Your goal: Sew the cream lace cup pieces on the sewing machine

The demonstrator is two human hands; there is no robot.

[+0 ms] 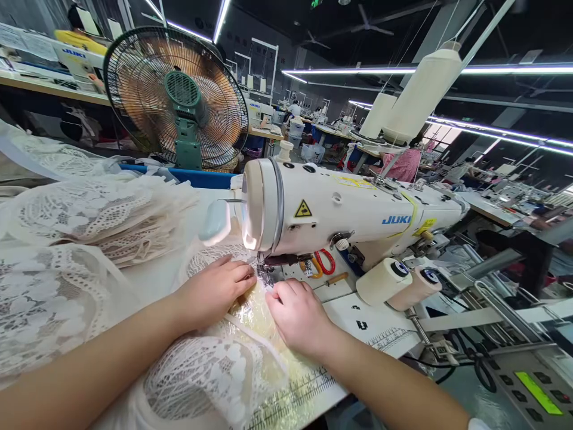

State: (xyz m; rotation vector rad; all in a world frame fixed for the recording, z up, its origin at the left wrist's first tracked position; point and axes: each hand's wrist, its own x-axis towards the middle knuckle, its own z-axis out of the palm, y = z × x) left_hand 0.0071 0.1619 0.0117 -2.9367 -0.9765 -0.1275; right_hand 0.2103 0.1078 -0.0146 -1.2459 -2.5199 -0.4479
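Note:
My left hand (pixel 221 289) lies over white lace fabric (pixel 201 370), fingers stretched toward the needle area, just left of the presser foot (pixel 265 273). Close to the foot on the other side, my right hand (pixel 298 313) is closed, thumb and curled fingers pinching the fabric's edge; the exact grip is partly hidden. Part of the lace runs under the head of a white sewing machine (pixel 322 206). A narrow white band (pixel 255 334) trails from the piece across a shiny, yellowish surface between my arms.
A pile of lace pieces (pixel 89 215) lies on the left. Behind it stands a large fan (pixel 183 95). Red-handled scissors (pixel 326 261), a wooden-handled tool (pixel 335 279) and thread cones (pixel 384 280) are beside the machine. A control panel (pixel 532 388) sits lower right.

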